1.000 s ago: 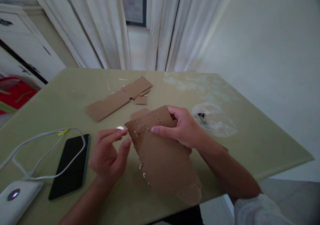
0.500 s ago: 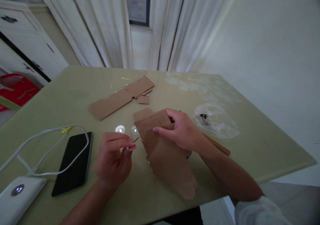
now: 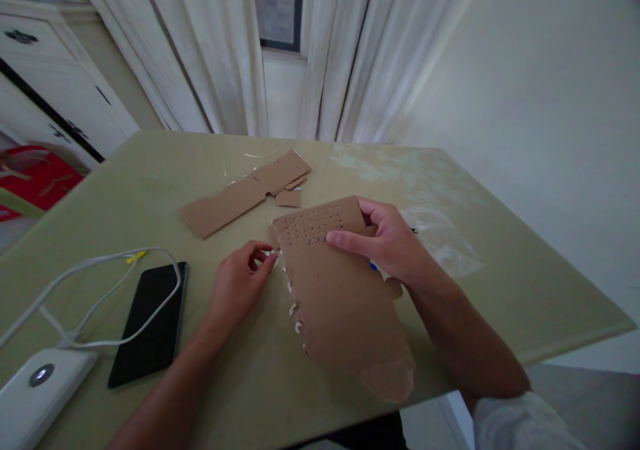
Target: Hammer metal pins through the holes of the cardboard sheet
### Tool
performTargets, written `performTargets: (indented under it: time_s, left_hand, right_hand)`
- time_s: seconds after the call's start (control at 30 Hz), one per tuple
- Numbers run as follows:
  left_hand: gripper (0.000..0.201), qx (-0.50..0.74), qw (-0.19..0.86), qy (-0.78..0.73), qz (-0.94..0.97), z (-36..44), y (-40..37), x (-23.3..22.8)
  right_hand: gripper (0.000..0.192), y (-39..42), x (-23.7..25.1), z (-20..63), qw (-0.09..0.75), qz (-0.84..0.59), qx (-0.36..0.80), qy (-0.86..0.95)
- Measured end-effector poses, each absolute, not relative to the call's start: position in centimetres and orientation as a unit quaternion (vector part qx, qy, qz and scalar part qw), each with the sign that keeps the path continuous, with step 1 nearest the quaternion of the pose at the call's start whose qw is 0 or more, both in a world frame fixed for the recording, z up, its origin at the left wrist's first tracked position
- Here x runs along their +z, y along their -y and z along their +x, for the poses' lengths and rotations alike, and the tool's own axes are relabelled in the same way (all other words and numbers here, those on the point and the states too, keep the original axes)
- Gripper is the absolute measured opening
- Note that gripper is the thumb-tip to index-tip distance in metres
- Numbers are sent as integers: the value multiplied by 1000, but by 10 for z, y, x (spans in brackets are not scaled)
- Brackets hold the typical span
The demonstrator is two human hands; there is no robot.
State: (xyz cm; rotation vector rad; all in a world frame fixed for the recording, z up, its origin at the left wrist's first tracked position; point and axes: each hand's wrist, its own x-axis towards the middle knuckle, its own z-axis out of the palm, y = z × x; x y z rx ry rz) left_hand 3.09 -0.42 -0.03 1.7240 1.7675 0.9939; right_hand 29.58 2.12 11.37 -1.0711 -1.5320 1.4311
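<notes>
The right hand (image 3: 395,247) is gripping the perforated cardboard sheet (image 3: 340,297) at its far corner, tilting it above the bench (image 3: 500,303). The left hand (image 3: 240,283) is pinching closed at the sheet's left edge; what it is holding is too small to tell. Judgement: keeping the sheet steady and working hole by hole is advisable. Phone (image 3: 150,323) is lying well left of the sheet.

Whatever the left hand (image 3: 240,283) pinches at the edge of the perforated cardboard sheet (image 3: 340,290) is too small to be made out. The clear plastic bag (image 3: 445,240) is partly hidden behind the right hand (image 3: 393,243). The white device (image 3: 35,387) is cut off at the lower left edge.
</notes>
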Motion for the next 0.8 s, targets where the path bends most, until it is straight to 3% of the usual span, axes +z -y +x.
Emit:
performTargets:
  time_s: [0.53,0.8]
  left_hand:
    - [17,253,198,-659,680,37,6,-10]
    - [4,524,123,-472,698,42,24,0]
  right_hand:
    - [43,-17,117,295,385,-394,587,593]
    - [43,-11,107,282,372,-359,659,546]
